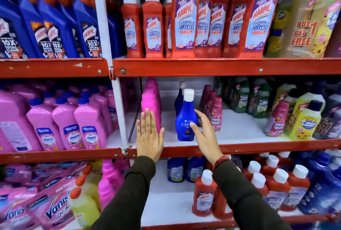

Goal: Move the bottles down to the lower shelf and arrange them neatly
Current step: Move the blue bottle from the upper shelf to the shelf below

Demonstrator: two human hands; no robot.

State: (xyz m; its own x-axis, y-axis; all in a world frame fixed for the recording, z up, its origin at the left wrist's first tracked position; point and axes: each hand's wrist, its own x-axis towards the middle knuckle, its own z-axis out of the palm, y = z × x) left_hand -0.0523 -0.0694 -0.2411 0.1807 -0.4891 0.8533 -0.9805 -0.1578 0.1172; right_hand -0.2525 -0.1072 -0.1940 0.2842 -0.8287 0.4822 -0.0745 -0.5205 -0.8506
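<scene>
Meanwhile, a blue bottle with a white cap stood upright near the front edge of the middle shelf, just left of the right hand, whose grip was spread, fingers loosely around the bottle's right side. The left hand was held flat, fingers together, grip spread and holding nothing, before a pink bottle further left.

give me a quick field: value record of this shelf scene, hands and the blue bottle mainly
setting: store shelving, red shelf edges
left hand: open, flat, beside pink bottle
right hand: open, fingers at blue bottle, not closed round it
blue bottle: upright, white cap, middle shelf front
top shelf: red Harpic bottles
bottom shelf: smaller red Harpic bottles
</scene>
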